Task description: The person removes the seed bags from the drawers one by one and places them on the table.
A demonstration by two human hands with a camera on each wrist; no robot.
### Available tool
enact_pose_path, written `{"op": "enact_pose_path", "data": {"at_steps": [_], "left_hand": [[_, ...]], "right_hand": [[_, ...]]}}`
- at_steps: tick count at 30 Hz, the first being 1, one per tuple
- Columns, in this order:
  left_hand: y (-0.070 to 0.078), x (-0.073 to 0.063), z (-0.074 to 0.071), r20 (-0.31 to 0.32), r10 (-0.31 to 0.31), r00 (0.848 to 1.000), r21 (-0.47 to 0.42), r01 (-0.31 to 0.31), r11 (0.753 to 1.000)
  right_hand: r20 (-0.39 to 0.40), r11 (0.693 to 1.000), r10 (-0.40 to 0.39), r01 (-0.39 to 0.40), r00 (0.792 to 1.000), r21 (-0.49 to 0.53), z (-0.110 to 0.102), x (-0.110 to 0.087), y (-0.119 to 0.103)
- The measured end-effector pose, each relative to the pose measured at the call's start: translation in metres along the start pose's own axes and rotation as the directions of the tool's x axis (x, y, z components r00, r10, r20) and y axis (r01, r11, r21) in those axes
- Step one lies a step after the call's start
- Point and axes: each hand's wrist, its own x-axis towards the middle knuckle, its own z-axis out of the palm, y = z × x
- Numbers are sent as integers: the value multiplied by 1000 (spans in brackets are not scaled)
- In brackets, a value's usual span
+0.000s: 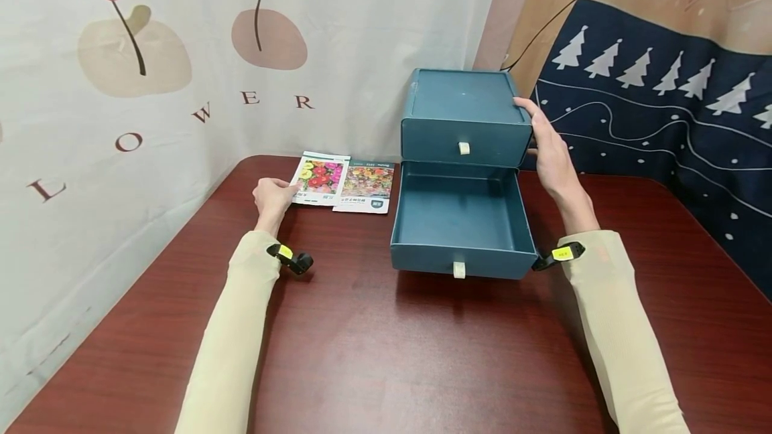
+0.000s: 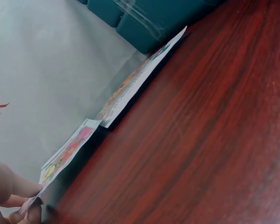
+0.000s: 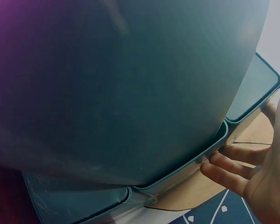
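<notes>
On the left of the table, my left hand (image 1: 274,201) pinches the near left corner of a flower seed packet (image 1: 319,179) between thumb and fingers. In the left wrist view, that packet (image 2: 67,151) is raised a little off the wood at the pinched end. Its other side overlaps a second flower seed packet (image 1: 364,186). To their right stands a blue-green drawer box (image 1: 467,96), its upper drawer closed and its lower drawer (image 1: 461,209) pulled out, with nothing inside. My right hand (image 1: 550,156) rests against the box's right side, fingers extended along it in the right wrist view.
The dark red wooden table (image 1: 362,340) spreads in front of the drawer box. A white printed curtain (image 1: 362,32) hangs behind, and a navy cloth with white trees (image 1: 657,99) hangs at the right. Small pale pull tabs (image 1: 460,270) stick out from the drawer fronts.
</notes>
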Motion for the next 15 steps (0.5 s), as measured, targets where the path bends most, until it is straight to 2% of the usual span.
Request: {"op": "enact_pose_path", "data": {"at_steps": [15], "left_hand": [[-1,0,1,18,3,1000,70,-4,998]], "right_hand": [[1,1000,9,-9,1000,5,0,0,0]]}}
